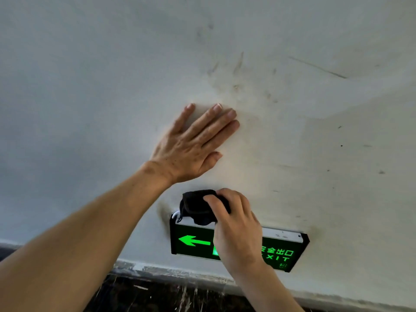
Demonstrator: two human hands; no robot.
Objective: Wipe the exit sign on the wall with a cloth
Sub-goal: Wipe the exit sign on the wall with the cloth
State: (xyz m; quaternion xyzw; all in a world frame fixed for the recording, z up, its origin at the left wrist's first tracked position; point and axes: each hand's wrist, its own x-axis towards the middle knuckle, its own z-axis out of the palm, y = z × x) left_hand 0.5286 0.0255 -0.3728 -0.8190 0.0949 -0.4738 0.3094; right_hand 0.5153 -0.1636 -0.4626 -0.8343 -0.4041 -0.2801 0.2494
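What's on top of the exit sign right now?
A bunched black cloth rests on the left end of the exit sign top edge, gripped by the right hand. The hand covers the top's middle; the white right part is bare.

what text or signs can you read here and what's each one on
"安全出口" in green, on the exit sign, right part
"XIT" below it, on the same sign; the first letter is hidden by the right hand
Green arrow pointing left, on the sign's left part
Small green marks at the sign's lower right: too small to read
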